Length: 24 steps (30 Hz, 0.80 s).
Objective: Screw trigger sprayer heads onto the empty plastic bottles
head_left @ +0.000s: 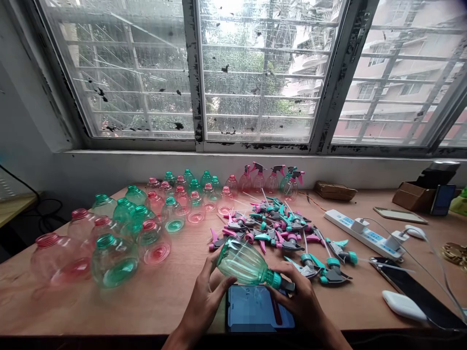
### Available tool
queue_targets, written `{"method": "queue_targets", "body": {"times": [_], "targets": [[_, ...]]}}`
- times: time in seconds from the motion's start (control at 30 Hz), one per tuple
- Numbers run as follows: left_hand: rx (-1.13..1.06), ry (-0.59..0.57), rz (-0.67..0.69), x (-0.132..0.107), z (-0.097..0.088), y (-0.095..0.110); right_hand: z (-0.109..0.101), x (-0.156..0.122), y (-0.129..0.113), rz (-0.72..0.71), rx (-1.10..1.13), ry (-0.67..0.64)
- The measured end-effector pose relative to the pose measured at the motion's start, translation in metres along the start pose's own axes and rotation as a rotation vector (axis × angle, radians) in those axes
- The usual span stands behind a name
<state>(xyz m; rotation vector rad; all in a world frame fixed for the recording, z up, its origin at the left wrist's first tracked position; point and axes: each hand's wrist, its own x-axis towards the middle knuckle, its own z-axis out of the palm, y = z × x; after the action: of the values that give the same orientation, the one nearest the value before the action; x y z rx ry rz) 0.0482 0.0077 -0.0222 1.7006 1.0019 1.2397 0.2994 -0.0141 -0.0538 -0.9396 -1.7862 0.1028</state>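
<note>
My left hand (204, 299) is wrapped round the body of a clear green bottle (243, 262), which lies tilted on its side above a phone (255, 307). My right hand (299, 296) is closed on the teal spray head (279, 282) at the bottle's neck. Just behind the hands lies a heap of pink and teal trigger spray heads (277, 231). Several empty pink and green bottles (120, 233) stand to the left, without heads.
A few bottles with spray heads fitted (272, 179) stand by the wall under the window. On the right lie a white power strip (365, 234) with cables, a dark tablet (419, 294), a white mouse (403, 305) and brown boxes (412, 195).
</note>
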Motion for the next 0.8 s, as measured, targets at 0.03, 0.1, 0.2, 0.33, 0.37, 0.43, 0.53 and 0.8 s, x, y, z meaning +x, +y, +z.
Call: {"method": "queue_targets", "body": {"times": [0.03, 0.1, 0.2, 0.33, 0.37, 0.43, 0.53, 0.8], "targets": [[0.021, 0.002, 0.011, 0.0007, -0.0001, 0.0001, -0.0005, -0.0001, 0.0000, 0.018, 0.006, 0.015], [0.064, 0.002, 0.034, 0.0016, -0.0003, -0.0001, -0.0016, 0.0000, -0.0002, 0.041, 0.013, 0.049], [0.053, -0.031, 0.036, 0.0008, 0.0000, -0.0012, -0.0021, 0.0003, -0.0004, 0.021, 0.013, 0.074], [-0.099, -0.021, -0.009, -0.0014, 0.0010, -0.0048, 0.0006, 0.0000, 0.0006, -0.081, -0.020, 0.057], [-0.136, -0.011, -0.022, -0.0013, 0.0012, -0.0057, 0.0013, -0.0002, 0.0011, -0.096, -0.029, 0.044], [-0.139, -0.005, -0.021, -0.0001, 0.0011, -0.0071, 0.0021, -0.0007, 0.0021, -0.097, -0.034, 0.023], [0.021, -0.007, 0.052, 0.0025, 0.0002, -0.0076, 0.0015, -0.0015, 0.0028, -0.049, -0.013, 0.025], [0.050, -0.061, 0.002, -0.0019, -0.0003, -0.0079, 0.0009, -0.0019, 0.0029, -0.019, -0.015, 0.024]]}}
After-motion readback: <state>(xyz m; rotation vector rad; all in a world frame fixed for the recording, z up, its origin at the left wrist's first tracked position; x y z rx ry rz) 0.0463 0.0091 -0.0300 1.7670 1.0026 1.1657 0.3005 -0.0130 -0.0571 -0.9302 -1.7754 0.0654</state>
